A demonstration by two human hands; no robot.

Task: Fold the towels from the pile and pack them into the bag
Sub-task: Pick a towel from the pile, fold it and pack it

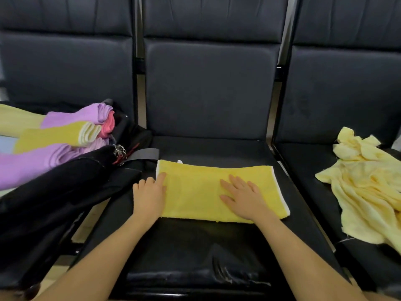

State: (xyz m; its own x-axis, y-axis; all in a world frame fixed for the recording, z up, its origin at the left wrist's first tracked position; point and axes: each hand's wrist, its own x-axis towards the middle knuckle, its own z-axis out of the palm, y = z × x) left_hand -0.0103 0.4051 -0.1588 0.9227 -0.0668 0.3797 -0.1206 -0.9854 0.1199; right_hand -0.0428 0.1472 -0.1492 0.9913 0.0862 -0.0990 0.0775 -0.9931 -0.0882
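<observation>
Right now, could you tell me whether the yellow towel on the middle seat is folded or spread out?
Folded: the yellow towel lies as a flat, narrow band, doubled layers showing at its right edge.

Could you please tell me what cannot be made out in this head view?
- Open black fabric bag: its left part is cut by the frame edge.
- Crumpled pale yellow towel pile: its right side runs off frame.
- Folded yellow towel: its layers lie hidden under the top one.

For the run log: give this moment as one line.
step: folding | yellow towel: flat on middle seat | left hand: at its left edge | right hand: flat on it | bag: open, holds folded towels
</observation>
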